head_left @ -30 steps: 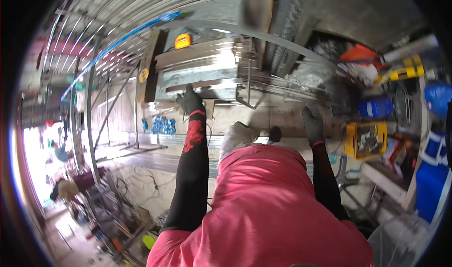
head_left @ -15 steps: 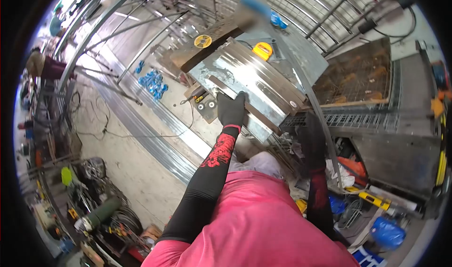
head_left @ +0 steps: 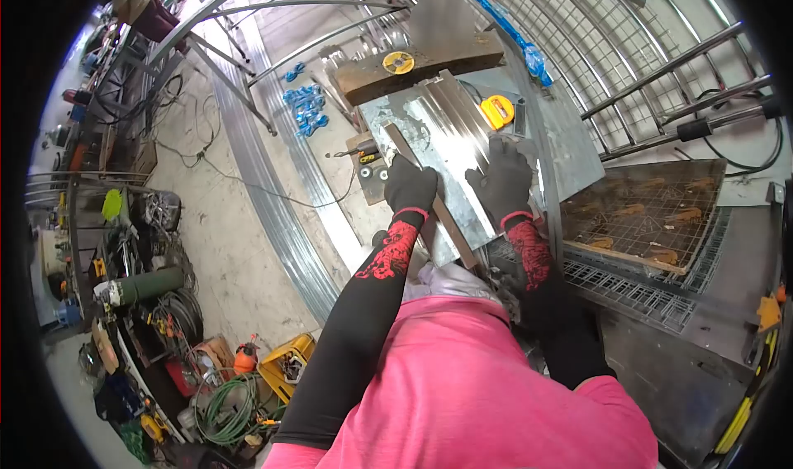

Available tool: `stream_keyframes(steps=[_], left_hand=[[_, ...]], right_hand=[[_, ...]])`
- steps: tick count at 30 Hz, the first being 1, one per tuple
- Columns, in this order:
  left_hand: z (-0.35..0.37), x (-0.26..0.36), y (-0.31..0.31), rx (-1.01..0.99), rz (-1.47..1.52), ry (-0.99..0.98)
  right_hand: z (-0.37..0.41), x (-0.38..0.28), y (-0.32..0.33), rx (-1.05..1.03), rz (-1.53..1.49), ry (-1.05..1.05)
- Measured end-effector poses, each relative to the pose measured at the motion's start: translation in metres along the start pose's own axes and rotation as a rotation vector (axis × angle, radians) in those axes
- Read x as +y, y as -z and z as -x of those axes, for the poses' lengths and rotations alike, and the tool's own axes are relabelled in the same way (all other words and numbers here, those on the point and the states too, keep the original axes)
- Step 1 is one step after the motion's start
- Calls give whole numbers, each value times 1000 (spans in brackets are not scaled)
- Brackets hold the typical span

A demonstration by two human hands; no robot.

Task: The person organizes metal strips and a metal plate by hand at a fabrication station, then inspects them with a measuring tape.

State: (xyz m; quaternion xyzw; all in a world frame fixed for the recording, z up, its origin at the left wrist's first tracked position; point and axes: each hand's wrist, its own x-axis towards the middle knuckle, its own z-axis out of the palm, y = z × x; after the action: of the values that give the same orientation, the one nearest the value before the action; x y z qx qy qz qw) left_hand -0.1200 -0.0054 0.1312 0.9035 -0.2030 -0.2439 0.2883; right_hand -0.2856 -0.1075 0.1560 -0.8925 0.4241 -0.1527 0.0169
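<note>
My left hand (head_left: 410, 186), in a black glove, grips a narrow brown metal bar (head_left: 452, 228) along the near-left edge of a metal-topped workbench (head_left: 388, 109). Its thumb lies over the bar; the fingertips are partly hidden. My right hand (head_left: 502, 184), also gloved, rests on shiny metal profiles (head_left: 450, 109) lying lengthwise on the bench. Its thumb is spread from the fingers, and it holds nothing that I can see. Just beyond it is a yellow tool that looks like a tape measure (head_left: 497, 112). A yellow disc (head_left: 398, 62) lies on a rusty beam (head_left: 450, 62) at the far end.
Long metal profiles (head_left: 273, 180) lie on the floor to the left, near blue plastic wrapping (head_left: 306, 109) and a trailing cable (head_left: 248, 186). At right is a brown panel (head_left: 644, 217) on wire mesh. A green cylinder (head_left: 144, 285) and a yellow crate (head_left: 285, 366) stand lower left.
My right hand has come from beside the bench onto the metal profiles. My left hand keeps its hold on the bar. The view has turned.
</note>
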Motion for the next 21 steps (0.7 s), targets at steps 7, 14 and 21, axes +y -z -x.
stream_keyframes(steps=[7,14,21], left_hand=[[0,29,-7,77,113,-51],[-12,51,-27,64,356,-149],[-28,55,-64,164,439,8]], right_hand=[[-2,20,7,-26,-103,121],[-1,35,2,5,-163,207],[-12,52,-7,-85,-495,251]])
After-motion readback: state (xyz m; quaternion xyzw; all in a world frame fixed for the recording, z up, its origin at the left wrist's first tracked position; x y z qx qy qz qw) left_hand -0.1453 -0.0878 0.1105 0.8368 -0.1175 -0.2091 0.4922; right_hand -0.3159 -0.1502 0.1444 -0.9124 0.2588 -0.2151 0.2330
